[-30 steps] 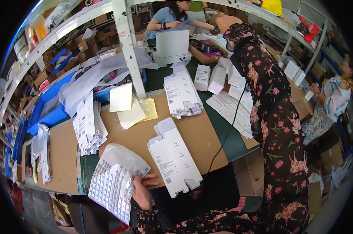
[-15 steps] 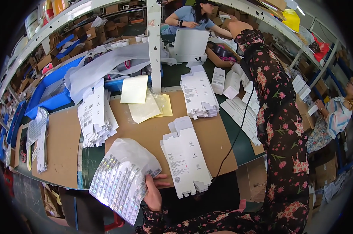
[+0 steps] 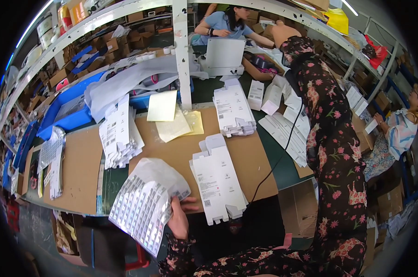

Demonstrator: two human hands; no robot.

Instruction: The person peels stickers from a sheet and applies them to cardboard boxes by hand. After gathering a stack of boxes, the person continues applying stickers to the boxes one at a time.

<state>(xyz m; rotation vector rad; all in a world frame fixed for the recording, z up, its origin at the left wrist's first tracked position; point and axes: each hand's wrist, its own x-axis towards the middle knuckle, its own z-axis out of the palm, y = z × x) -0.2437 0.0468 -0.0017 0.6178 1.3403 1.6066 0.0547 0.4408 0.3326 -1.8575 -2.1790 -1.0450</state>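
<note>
A sheet of shiny square labels on pale translucent backing hangs over the table's near edge. My left hand pinches its right side, the thumb on top and the other fingers reaching out behind. To the right of that hand lies a stack of flat white box blanks with printed faces. My right arm, in a black floral sleeve, stretches far up the right side. At its end my right hand is close to brown cartons at the back, its fingers not distinguishable.
More white box blanks lie behind, with another pile on the left. Yellow paper sheets rest against the white post. A black cable crosses the right side. A co-worker sits opposite; another person is at right.
The view has shifted slightly, so the table contents appear a little higher and the left pile further right. My left hand still holds the label sheet; my right arm stays stretched out.
</note>
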